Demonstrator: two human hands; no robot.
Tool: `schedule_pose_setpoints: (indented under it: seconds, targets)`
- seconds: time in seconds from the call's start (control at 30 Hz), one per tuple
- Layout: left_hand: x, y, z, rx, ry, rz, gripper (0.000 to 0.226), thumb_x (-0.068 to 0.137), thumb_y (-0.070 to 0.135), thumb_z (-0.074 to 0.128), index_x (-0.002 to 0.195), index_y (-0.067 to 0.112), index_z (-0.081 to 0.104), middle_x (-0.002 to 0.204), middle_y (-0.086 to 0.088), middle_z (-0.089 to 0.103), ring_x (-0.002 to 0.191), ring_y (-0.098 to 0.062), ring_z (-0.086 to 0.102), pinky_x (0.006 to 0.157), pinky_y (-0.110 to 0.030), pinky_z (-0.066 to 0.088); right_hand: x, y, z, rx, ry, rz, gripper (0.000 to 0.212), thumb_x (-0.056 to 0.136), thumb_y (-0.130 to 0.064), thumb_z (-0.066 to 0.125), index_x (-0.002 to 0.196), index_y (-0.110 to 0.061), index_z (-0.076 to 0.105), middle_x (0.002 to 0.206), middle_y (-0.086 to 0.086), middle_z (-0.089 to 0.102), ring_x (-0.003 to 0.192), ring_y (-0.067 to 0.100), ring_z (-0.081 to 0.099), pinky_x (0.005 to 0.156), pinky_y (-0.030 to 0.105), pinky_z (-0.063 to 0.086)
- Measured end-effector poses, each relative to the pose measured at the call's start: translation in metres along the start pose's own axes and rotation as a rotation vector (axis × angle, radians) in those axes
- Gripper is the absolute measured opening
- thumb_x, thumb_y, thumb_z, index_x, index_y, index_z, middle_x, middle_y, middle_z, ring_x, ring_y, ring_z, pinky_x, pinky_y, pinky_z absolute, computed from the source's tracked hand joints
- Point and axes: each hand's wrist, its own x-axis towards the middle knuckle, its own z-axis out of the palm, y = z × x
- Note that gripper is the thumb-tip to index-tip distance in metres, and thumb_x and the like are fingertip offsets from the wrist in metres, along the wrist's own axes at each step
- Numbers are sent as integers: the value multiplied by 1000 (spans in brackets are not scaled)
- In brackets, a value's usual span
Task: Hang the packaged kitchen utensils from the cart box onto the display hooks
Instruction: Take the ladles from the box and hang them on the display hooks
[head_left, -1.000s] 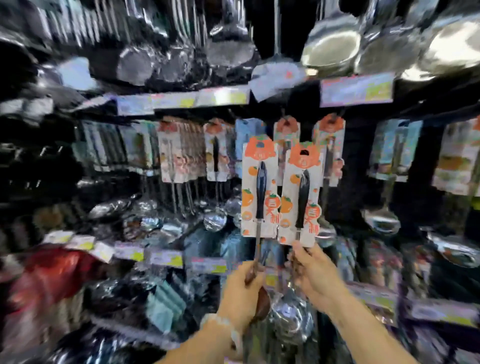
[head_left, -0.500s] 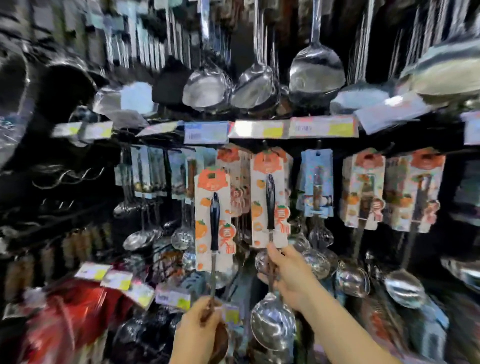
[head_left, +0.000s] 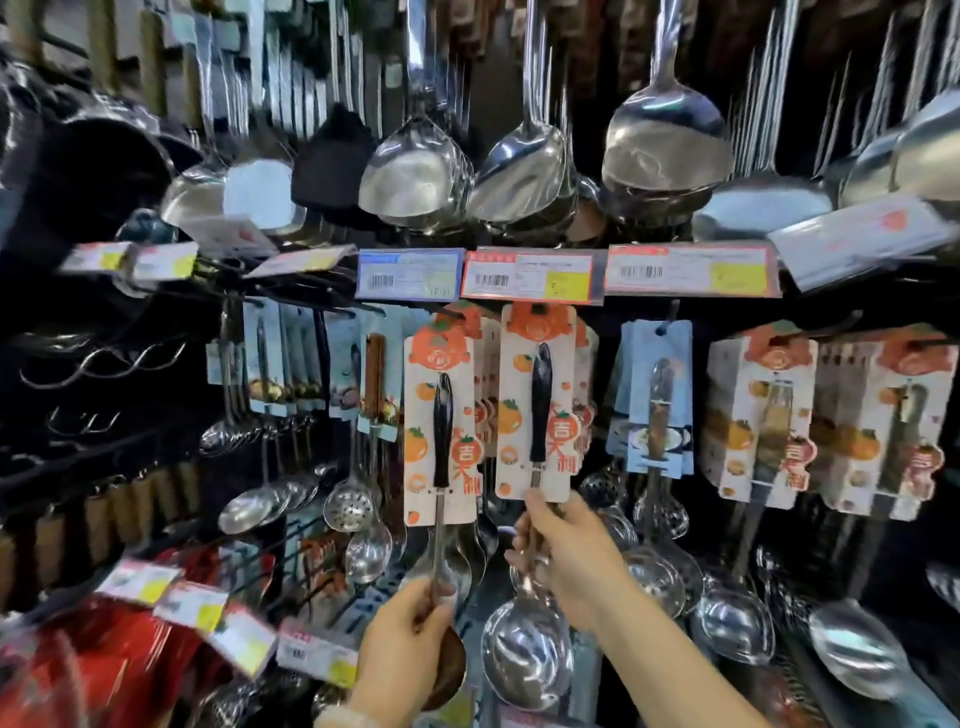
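I hold two packaged ladles upright, each on a white card printed with oranges. My left hand (head_left: 402, 639) grips the metal shaft of the left ladle (head_left: 440, 426), whose card is raised in front of the rack. My right hand (head_left: 563, 558) grips the shaft of the right ladle (head_left: 537, 405); its steel bowl (head_left: 527, 657) hangs below my fist. That card's top reaches the row of same-card ladles (head_left: 485, 395) hanging behind, just under the price labels (head_left: 527, 274). The hook itself is hidden behind the cards.
More carded utensils hang to the right (head_left: 761, 415) and left (head_left: 270, 358). Large steel spatulas and ladles (head_left: 667, 135) hang overhead. Bare black hooks (head_left: 98, 358) stick out at far left. Loose ladles and skimmers (head_left: 727, 618) crowd the lower rack. A red package (head_left: 119, 670) lies bottom left.
The view has swung left and steadied. Both hands have raised the two carded ladles higher; the right card now reaches the row under the price labels.
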Motion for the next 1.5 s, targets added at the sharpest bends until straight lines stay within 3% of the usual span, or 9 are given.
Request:
schedule_pose_setpoints:
  seconds: [0.2, 0.3, 0.37, 0.5, 0.63, 0.8, 1.03, 1.17, 1.5]
  targets:
    - [24, -1, 14, -56, -51, 24, 21, 89, 7, 58, 78, 25, 60, 86, -3, 66, 85, -18, 60, 77, -26, 43, 30, 2, -14, -55, 176, 51, 22, 91, -29, 57, 103, -11, 51, 83, 7, 57, 67, 17, 54, 57, 30, 45]
    - [31, -1, 22, -83, -96, 35, 21, 89, 9, 58, 79, 26, 61, 85, 2, 65, 89, -16, 60, 83, -29, 43, 38, 8, -22, -327, 357, -60, 50, 86, -42, 61, 122, -12, 43, 111, 2, 56, 91, 18, 57, 79, 33, 50]
    - [35, 0, 28, -111, -109, 46, 23, 89, 9, 58, 79, 29, 61, 86, 4, 68, 91, -14, 62, 86, -29, 45, 31, 10, -20, -437, 435, -268, 48, 84, -37, 64, 122, -16, 44, 119, 2, 53, 106, 18, 54, 94, 30, 46]
    - [36, -2, 39, -123, -139, 120, 34, 86, 5, 61, 79, 39, 60, 80, 13, 71, 85, -1, 63, 80, -19, 47, 18, 6, 2, -407, 244, -429, 31, 84, -25, 65, 109, -30, 48, 116, -3, 52, 96, 6, 57, 70, 5, 46]
    - [36, -7, 45, -120, -190, 187, 29, 82, 6, 66, 89, 35, 67, 77, 7, 70, 76, 1, 63, 76, -13, 48, 19, 7, 11, -477, 220, -468, 48, 76, -47, 69, 120, -34, 53, 132, -4, 48, 117, 9, 52, 92, 17, 47]
    - [39, -7, 40, -122, -217, 234, 47, 82, 7, 66, 66, 51, 62, 69, 18, 69, 70, 3, 62, 65, -2, 42, 21, 4, 15, -336, 280, -474, 9, 82, -39, 64, 79, -37, 72, 127, 12, 57, 111, 23, 61, 102, 50, 44]
    - [35, 6, 45, -143, -338, 320, 39, 84, 9, 64, 79, 46, 60, 78, 14, 69, 73, 10, 60, 70, -8, 44, 10, -3, 15, -247, 407, -469, 30, 93, -25, 53, 69, -31, 68, 84, 6, 62, 83, 22, 54, 78, 38, 40]
    - [38, 13, 48, -193, -388, 314, 33, 85, 7, 63, 78, 39, 61, 63, 19, 65, 63, 8, 55, 68, -15, 43, 12, -15, 15, -288, 457, -444, 25, 94, -29, 52, 73, -17, 59, 81, 11, 53, 76, 22, 44, 70, 33, 33]
    - [32, 19, 43, -291, -451, 269, 35, 86, 2, 59, 78, 36, 64, 55, 18, 60, 55, 6, 49, 61, -11, 40, 10, -14, 23, -291, 513, -410, 26, 93, -37, 50, 72, -22, 55, 81, 12, 52, 76, 24, 48, 72, 40, 38]
